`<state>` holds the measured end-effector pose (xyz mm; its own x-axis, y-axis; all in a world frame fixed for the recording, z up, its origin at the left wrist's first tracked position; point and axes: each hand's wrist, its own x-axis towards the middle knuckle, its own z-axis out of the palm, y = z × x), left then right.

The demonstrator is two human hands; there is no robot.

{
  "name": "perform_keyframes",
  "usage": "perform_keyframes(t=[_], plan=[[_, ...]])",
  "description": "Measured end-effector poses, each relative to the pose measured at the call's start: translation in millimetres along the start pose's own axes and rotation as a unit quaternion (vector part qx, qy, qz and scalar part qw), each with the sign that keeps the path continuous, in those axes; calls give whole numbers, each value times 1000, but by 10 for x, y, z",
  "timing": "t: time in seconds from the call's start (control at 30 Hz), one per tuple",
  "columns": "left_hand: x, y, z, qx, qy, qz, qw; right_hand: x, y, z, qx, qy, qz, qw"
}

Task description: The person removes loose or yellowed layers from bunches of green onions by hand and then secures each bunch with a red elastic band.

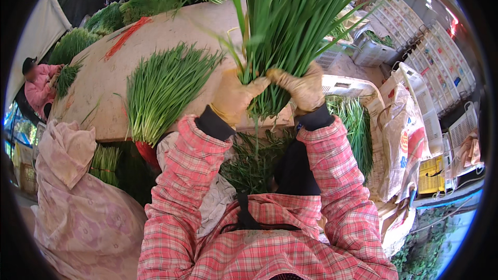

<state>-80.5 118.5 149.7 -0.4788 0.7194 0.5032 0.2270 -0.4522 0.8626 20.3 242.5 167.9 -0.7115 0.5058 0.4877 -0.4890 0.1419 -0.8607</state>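
Both my hands wear dirty yellowish gloves. My left hand [235, 95] and my right hand [301, 85] grip a large bunch of long green leafy stalks, which look like garlic chives [288, 19], from either side near its lower end. The leaves fan upward and partly blur. Just left of my left hand, a pile of cut chives [167, 85] lies on the pale tabletop [194, 23], its whitish ends at the table's near edge. Red ties [126, 39] lie farther back on the table.
A plastic crate [373, 105] with more chives [352, 128] stands at right, by a woven sack [400, 144] and stacked crates [439, 70]. Loose leaves [253, 163] lie below the table edge. Flowered cloth [89, 217] covers something at left. Co-workers [39, 81] sit around the table.
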Motion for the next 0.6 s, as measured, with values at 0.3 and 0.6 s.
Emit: perform_keyframes(t=[0.3, 0.6], plan=[[-109, -584, 139, 3, -41, -62, 997, -98, 85, -92, -20, -36, 81, 996], [-246, -269, -441, 464, -253, 29, 848, -7, 12, -57, 0, -40, 66, 997]])
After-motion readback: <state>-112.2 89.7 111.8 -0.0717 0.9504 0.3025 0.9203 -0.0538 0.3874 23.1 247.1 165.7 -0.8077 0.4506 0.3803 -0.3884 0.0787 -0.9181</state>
